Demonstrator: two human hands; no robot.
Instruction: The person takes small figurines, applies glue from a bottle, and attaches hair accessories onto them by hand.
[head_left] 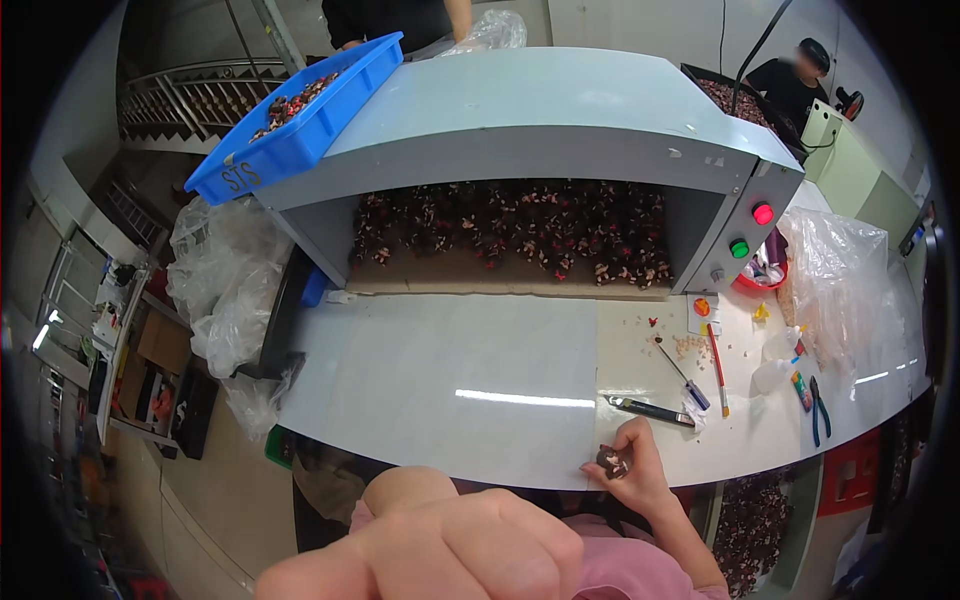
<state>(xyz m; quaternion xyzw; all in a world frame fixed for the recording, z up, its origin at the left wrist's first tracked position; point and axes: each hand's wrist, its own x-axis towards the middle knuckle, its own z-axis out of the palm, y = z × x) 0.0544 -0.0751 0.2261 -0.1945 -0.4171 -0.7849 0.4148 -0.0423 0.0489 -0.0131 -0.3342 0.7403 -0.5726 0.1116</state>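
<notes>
Near the front edge of the table, my right hand point(640, 474) is closed around a small dark-brown piece with pale patches point(613, 461), held between thumb and fingers. Very large and close, my left hand point(440, 553) fills the lower middle, its fingers curled in and its knuckles showing. Anything inside that left hand is hidden. Just beyond the right hand lies a black utility knife point(652, 410), beside a crumpled white tissue point(694, 412). Farther off are a screwdriver with a dark-blue handle point(696, 394) and a red-handled brush point(718, 368).
A grey metal housing point(520, 95) spans the table's back, with many small dark pieces point(510, 230) under it. On its left rests a blue tray point(350, 105). Pliers point(820, 412), a white bottle point(770, 376) and plastic bags point(840, 280) lie right. Two other people are beyond.
</notes>
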